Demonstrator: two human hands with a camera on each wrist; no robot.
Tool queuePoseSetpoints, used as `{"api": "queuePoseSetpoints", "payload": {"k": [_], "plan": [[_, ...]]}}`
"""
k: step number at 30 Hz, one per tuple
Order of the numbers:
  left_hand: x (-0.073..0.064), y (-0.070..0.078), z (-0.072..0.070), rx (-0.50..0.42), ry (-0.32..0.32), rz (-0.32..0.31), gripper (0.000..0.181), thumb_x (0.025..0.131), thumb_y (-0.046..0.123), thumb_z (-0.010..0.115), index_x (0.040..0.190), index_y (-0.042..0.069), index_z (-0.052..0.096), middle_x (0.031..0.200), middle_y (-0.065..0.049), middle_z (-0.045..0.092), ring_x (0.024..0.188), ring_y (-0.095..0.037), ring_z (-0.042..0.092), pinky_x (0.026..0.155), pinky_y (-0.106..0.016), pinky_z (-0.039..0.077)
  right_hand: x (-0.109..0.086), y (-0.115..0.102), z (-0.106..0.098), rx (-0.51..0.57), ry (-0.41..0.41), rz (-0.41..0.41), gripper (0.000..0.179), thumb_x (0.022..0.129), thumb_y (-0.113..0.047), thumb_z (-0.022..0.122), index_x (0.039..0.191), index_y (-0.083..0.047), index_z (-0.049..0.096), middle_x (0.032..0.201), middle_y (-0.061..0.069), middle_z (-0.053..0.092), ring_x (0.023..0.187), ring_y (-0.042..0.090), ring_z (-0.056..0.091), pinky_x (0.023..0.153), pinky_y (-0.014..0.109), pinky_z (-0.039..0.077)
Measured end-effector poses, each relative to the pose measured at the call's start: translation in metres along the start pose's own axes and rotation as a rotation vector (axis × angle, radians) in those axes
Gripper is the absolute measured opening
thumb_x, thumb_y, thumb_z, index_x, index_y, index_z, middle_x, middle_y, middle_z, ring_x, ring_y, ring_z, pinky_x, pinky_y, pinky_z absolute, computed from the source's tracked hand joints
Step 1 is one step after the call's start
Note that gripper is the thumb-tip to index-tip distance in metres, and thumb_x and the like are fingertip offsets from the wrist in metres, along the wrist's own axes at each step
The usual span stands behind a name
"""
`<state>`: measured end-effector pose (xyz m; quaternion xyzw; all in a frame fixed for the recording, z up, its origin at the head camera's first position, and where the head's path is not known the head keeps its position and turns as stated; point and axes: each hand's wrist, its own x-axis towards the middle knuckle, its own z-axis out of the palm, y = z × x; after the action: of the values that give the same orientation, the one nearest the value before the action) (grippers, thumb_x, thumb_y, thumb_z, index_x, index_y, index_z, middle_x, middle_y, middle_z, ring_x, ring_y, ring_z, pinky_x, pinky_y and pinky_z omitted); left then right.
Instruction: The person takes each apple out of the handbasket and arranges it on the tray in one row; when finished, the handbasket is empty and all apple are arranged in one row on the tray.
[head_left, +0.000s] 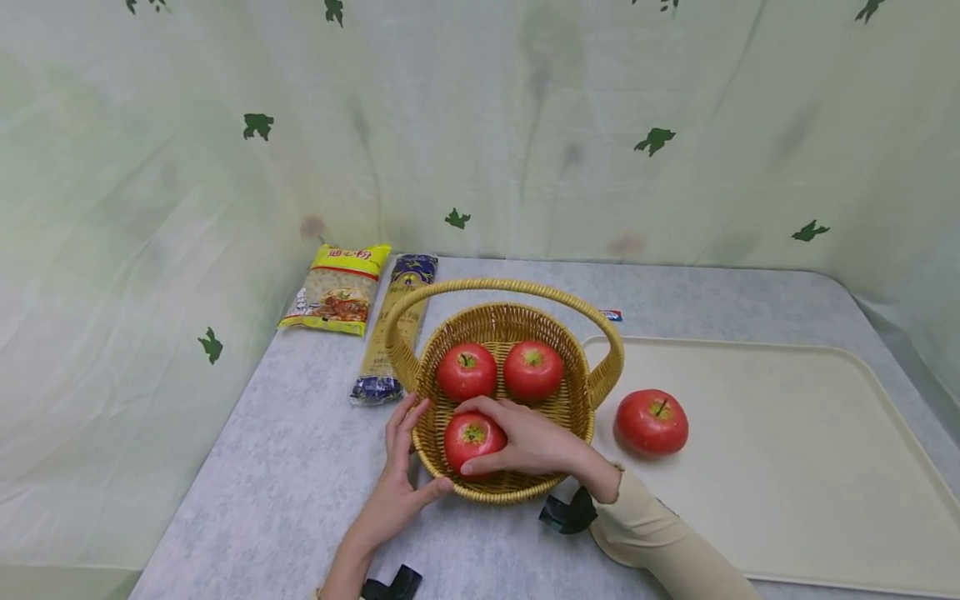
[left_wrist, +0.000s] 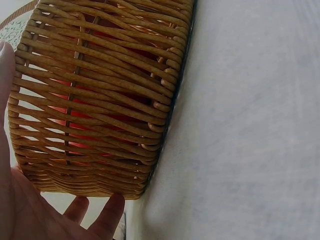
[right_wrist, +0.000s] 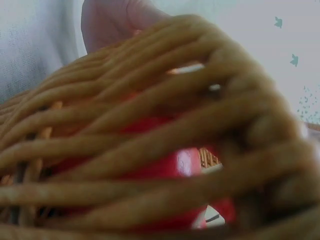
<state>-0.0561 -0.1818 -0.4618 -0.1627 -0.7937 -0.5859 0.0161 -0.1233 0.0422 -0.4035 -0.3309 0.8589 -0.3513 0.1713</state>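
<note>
R hand (head_left: 528,437) gripping near apple (head_left: 471,435) inside basket (head_left: 498,497); L hand (head_left: 397,492) spreading wide vs. its left side.
Head view: back-left apple (head_left: 467,372) & back-right apple (head_left: 533,372) sitting behind it in basket, 4th apple (head_left: 652,423) resting on tray (head_left: 795,467) at right; yellow bag (head_left: 337,292) & long pack (head_left: 377,360) lying back left. L wrist: fingers (left_wrist: 109,216) touching basket's outside, red showing thru gaps. R wrist: weave filling most of view, red showing behind; grip itself, can't tell here.
</note>
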Motion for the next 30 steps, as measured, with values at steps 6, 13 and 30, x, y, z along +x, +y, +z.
{"api": "queuePoseSetpoints", "payload": {"k": [6, 13, 30], "plan": [[0.001, -0.001, 0.001, 0.0, -0.01, -0.018, 0.093, 0.082, 0.009, 0.075, 0.152, 0.018, 0.015, 0.155, 0.007, -0.005, 0.14, -0.027, -0.005, 0.099, -0.066, 0.016, -0.001, 0.001, 0.001, -0.016, 0.009, 0.022, 0.062, 0.076, -0.061, 0.068, 0.127, -0.033, 0.048, 0.114, -0.004, 0.054, 0.101, 0.014, 0.053, 0.082, 0.038, 0.045], [0.002, -0.001, 0.001, 0.002, -0.01, -0.017, 0.093, 0.081, 0.01, 0.076, 0.152, 0.018, 0.016, 0.155, 0.007, -0.005, 0.14, -0.027, -0.004, 0.099, -0.064, 0.018, -0.002, 0.0, -0.002, -0.038, 0.037, 0.06, 0.061, 0.077, -0.062, 0.067, 0.126, -0.033, 0.049, 0.114, -0.004, 0.056, 0.103, 0.015, 0.052, 0.082, 0.04, 0.044], [0.001, 0.002, 0.0, 0.003, 0.005, -0.01, 0.094, 0.08, 0.009, 0.077, 0.152, 0.018, 0.017, 0.155, 0.001, -0.004, 0.14, -0.029, 0.003, 0.1, -0.056, 0.022, -0.017, -0.004, -0.014, 0.03, 0.22, 0.109, 0.063, 0.075, -0.064, 0.068, 0.128, -0.037, 0.049, 0.119, -0.003, 0.052, 0.101, 0.015, 0.054, 0.082, 0.043, 0.044]]}}
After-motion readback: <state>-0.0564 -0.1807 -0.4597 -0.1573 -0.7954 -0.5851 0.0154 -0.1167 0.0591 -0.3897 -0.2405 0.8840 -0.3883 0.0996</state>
